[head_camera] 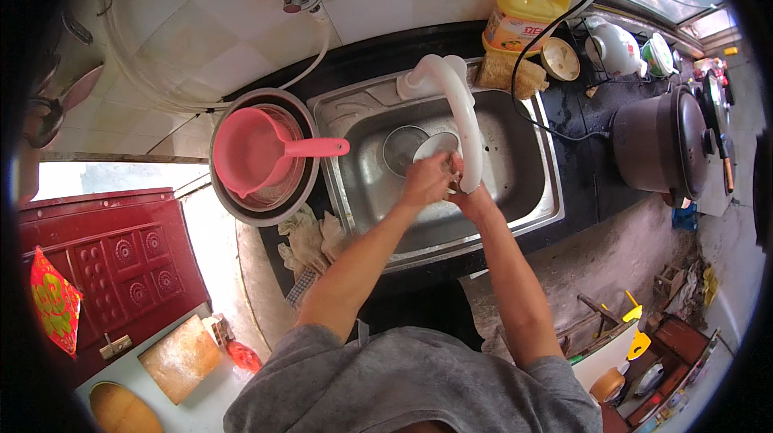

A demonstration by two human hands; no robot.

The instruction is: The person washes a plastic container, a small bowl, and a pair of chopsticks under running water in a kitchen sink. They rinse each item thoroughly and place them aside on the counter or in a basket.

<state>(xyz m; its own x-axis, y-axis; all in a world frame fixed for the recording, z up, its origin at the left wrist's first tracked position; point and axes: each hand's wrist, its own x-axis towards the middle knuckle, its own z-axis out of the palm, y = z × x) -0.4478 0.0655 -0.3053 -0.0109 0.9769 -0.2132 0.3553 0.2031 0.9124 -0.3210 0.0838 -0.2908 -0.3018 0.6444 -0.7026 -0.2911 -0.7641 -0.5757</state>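
Over the stainless steel sink (507, 197), both hands are close together around a small white bowl (436, 144). My left hand (427, 179) grips its near side, with the fingers bent toward the right. My right hand (474, 199) meets the bowl's right edge; the white curved faucet spout (466, 116) hides much of this hand. Fingertips of the two hands overlap, so their exact hold is partly concealed. Behind the bowl, on the sink floor, lies a round metal drain fitting or strainer (403, 152).
Left of the sink, a pink dipper (250, 152) rests in stacked basins (266, 217), its handle over the rim. Cloths (311, 240) lie below. Behind stand a yellow detergent jug (525, 7), a sponge (513, 74) and a small bowl (560, 59). A cord (516, 80) runs toward a lidded pot (655, 143).
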